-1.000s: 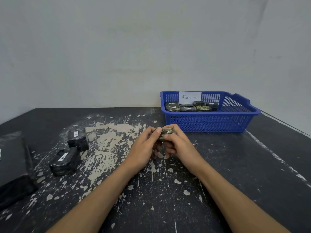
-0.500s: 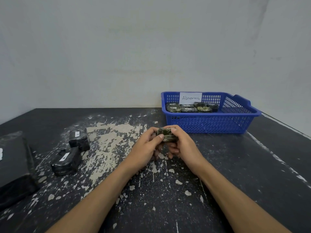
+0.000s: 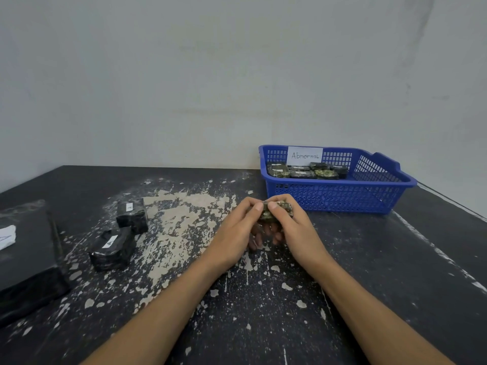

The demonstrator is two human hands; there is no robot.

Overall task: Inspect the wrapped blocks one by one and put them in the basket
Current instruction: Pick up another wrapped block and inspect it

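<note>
Step in hand: inspection, imo. One wrapped block [image 3: 279, 209], greenish-mottled under film, is held up off the tabletop [image 3: 369, 259] btw both hands, just in front of the blue basket [image 3: 334, 200], near its front wall. Left hand [image 3: 234, 233] pinches the block's left end w/ thumb on top; right hand [image 3: 296, 230] grips the right end. Fingers [image 3: 257, 206] of both are curled narrow round it, lower ones tucked beneath. Block not yet in basket.

Next move, prob: once checked, carry it fwd & a bit right, lift over the near rim, set it in a free spot. The basket's right half looks free; blocks sit bunched back-left under the "Abnormal" label [image 3: 305, 155]. One hand would do for that.

Counts:
- 1 block in hand
- 2 black wrapped blocks waiting at left on the tabletop, far one [image 3: 131, 217] & near one [image 3: 112, 250], just beside each other, each w/ a small white tag
- in basket at least 5, maybe 6; they overlap, can't tell exactly
- 1 basket
- 1 big black wrapped slab [image 3: 26, 259] at far left, w/ white paper on it
</note>
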